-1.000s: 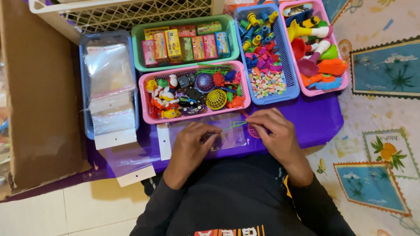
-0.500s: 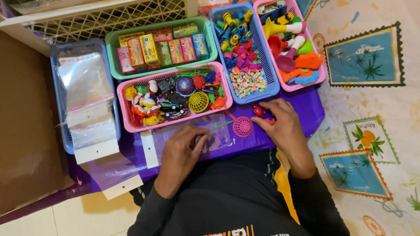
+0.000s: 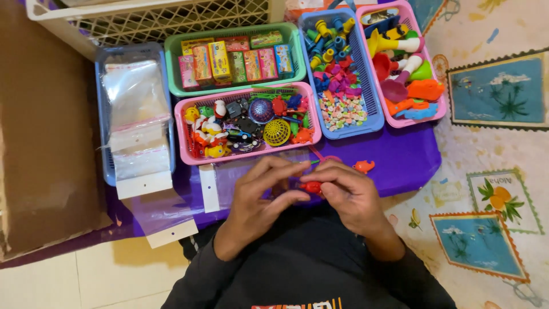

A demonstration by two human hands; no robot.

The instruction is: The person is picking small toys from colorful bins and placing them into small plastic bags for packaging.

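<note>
Five baskets are sitting along the back of the purple table (image 3: 400, 160): a grey-blue one w/ clear bags (image 3: 137, 114), a green one w/ small boxes (image 3: 234, 57), a pink one w/ mixed toys (image 3: 249, 123), plus a blue (image 3: 342, 68) & another pink (image 3: 403, 63). I'm pinching a small red toy (image 3: 312, 186) betw. both hands, left hand (image 3: 257, 197) & right hand (image 3: 349, 194) both clamped on it, just in front of my chest over the table's near edge. An orange fish toy (image 3: 363, 166) is lying just beside my right hand.

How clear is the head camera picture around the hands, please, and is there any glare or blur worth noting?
Head view: even indoor light; the left hand and right hand look sharp around the small red toy; soft glare on the clear plastic bags in the blue basket; basket edges bow slightly near the frame's top.
</note>
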